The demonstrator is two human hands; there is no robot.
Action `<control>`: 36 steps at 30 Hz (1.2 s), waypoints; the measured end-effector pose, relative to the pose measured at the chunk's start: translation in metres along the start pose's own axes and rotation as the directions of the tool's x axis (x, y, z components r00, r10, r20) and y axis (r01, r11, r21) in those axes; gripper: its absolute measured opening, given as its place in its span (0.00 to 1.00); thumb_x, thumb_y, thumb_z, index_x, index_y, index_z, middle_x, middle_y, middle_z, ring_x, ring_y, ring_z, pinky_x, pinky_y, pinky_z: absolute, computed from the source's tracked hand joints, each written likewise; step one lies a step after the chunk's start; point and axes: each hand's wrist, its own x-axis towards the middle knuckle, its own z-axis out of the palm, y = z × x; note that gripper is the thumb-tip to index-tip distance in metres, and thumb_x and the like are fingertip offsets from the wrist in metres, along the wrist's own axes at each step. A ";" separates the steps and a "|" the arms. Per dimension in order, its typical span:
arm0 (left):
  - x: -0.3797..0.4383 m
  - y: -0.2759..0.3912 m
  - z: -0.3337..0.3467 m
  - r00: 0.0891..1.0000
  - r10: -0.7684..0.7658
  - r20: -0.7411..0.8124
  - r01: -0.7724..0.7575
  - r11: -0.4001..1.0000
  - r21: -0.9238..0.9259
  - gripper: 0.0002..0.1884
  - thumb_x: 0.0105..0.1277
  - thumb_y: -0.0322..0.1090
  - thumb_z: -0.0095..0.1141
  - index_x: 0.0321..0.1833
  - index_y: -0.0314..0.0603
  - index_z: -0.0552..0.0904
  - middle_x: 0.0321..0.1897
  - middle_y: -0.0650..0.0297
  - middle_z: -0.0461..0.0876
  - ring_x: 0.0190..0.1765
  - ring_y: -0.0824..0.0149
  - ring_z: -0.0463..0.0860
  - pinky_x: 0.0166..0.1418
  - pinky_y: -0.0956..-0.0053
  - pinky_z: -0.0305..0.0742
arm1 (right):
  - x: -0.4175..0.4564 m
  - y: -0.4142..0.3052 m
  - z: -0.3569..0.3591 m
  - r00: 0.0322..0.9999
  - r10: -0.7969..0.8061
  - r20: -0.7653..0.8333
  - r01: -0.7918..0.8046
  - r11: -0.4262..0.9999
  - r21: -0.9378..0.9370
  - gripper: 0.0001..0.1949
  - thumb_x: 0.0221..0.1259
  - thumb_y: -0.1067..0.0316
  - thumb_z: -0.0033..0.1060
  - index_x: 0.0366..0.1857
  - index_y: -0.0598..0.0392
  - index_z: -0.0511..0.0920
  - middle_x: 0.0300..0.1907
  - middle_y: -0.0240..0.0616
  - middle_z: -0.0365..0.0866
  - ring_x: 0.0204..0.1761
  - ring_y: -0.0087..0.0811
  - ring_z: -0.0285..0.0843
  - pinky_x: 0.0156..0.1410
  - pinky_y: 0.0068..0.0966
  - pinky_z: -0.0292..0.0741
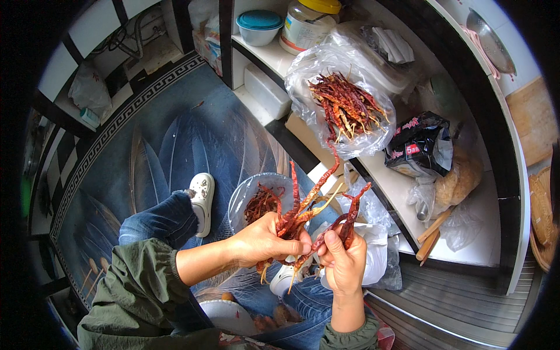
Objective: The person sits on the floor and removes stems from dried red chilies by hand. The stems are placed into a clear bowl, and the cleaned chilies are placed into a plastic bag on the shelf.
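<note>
My left hand (pixel 271 240) grips a bunch of long dried red chilies (pixel 294 218), their tips and pale stems poking out on both sides. Close beside it, my right hand (pixel 343 260) pinches other dried chilies (pixel 353 210) between thumb and fingers. Beneath the left hand a clear plastic tub (pixel 236 197) holds dark red chili pieces (pixel 262 203); the hand hides part of it. Beyond my hands, an opened clear plastic bag (pixel 302 94) on the shelf edge contains a heap of whole dried chilies (pixel 345 103).
On the shelf (pixel 267 52) stand a teal-lidded bowl (pixel 259 28) and a yellow-lidded jar (pixel 308 26). A black food packet (pixel 420 144) and wooden sticks (pixel 433 234) lie further right. A white plastic bag (pixel 372 249) sits below my right hand. The feather-patterned mat (pixel 162 131) covers the floor.
</note>
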 end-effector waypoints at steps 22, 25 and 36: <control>0.000 0.001 0.008 0.969 0.226 -0.103 -0.199 0.955 0.221 0.03 0.55 0.26 0.59 0.30 0.35 0.79 0.23 0.71 0.76 0.30 0.82 0.72 0.34 0.85 0.69 | -0.002 0.005 0.003 0.993 0.048 0.105 -0.036 0.993 -0.112 0.06 0.60 0.68 0.58 0.32 0.59 0.74 0.20 0.25 0.68 0.17 0.12 0.56 0.22 0.12 0.53; -0.001 -0.003 0.013 0.940 0.311 -0.142 -0.259 0.918 0.300 0.05 0.54 0.27 0.60 0.32 0.34 0.79 0.26 0.70 0.77 0.32 0.83 0.72 0.35 0.83 0.69 | -0.004 0.009 0.007 0.993 0.083 0.080 -0.087 0.995 0.038 0.06 0.62 0.68 0.56 0.35 0.59 0.73 0.21 0.24 0.68 0.18 0.12 0.56 0.22 0.12 0.53; -0.006 0.000 0.022 0.857 0.503 -0.111 -0.416 0.803 0.426 0.06 0.57 0.27 0.59 0.32 0.33 0.76 0.25 0.67 0.75 0.32 0.78 0.73 0.36 0.82 0.70 | -0.002 0.009 0.008 0.973 0.218 0.070 -0.229 0.916 0.330 0.06 0.63 0.65 0.55 0.37 0.55 0.73 0.25 0.25 0.68 0.18 0.13 0.54 0.22 0.12 0.54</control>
